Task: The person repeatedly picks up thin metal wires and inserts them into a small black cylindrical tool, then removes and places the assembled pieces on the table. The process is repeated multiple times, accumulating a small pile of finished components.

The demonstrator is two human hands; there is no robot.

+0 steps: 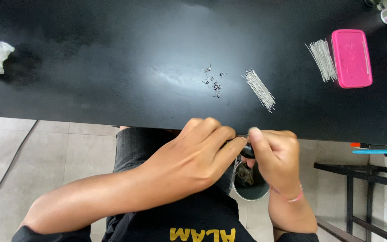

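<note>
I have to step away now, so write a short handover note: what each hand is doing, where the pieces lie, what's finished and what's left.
Left hand and right hand: together at the table edge, fingertips pinched on a small dark tool; what it grips is hidden.
Done, apparently: a little cluster of bent wire pieces mid-table.
Left: a bundle of straight wires beside the cluster, a second bundle by the pink box.
Small bin sits below the hands.
</note>
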